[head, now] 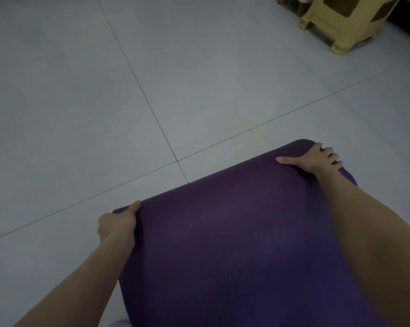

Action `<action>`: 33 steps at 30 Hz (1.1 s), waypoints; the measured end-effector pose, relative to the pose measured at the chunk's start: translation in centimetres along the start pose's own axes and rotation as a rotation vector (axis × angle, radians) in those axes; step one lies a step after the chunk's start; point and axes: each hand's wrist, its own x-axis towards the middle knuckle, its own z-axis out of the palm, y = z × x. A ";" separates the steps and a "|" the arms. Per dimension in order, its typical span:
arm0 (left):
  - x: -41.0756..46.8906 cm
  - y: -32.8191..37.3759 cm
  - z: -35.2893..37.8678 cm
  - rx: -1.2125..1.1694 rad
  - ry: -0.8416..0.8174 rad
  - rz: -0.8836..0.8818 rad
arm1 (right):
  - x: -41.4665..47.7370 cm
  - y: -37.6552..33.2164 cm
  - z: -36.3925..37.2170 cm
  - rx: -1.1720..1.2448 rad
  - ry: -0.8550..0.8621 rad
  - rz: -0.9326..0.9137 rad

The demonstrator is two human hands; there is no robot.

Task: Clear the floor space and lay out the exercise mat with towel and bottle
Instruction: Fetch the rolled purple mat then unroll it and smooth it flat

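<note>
A purple ribbed exercise mat [234, 232] runs from the bottom of the view up toward the middle right, its far end curled over. My left hand [117, 224] grips the mat's far left corner, thumb on top. At the far right corner my right hand [314, 159] holds the mat, thumb on top and fingers wrapped over the side edge. Both forearms reach forward along the mat's sides. No towel or bottle is in view.
Grey floor tiles [104, 90] with thin dark joints fill the view ahead and to the left. A yellow plastic stool [340, 22] stands at the top right, with dark furniture behind it along the edge.
</note>
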 end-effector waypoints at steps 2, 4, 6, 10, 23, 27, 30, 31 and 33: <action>-0.3 0.3 -0.5 0.023 0.028 0.037 | -0.2 -0.3 -0.8 0.026 0.048 0.001; -1.0 0.9 -1.5 -0.010 0.027 0.055 | -0.7 -0.6 -2.5 0.073 0.095 -0.022; -1.1 1.9 -2.7 -0.094 0.026 0.070 | -1.1 -0.8 -4.4 0.157 0.116 -0.045; -1.3 4.3 -5.6 -0.224 0.028 0.098 | -3.2 -1.9 -7.5 0.368 0.127 -0.081; -1.3 15.3 -15.1 -0.350 0.188 0.326 | -9.5 -10.8 -14.6 0.664 0.225 -0.316; -0.2 18.5 -16.0 -0.375 0.170 0.375 | -9.4 -13.2 -15.2 0.652 0.246 -0.344; 0.8 20.0 -16.5 -0.368 0.159 0.379 | -9.7 -15.5 -15.9 0.663 0.246 -0.357; 1.0 20.7 -16.7 -0.371 0.155 0.374 | -9.7 -16.3 -16.3 0.669 0.250 -0.366; 1.0 22.6 -17.3 -0.367 0.148 0.365 | -10.0 -17.8 -17.2 0.683 0.248 -0.380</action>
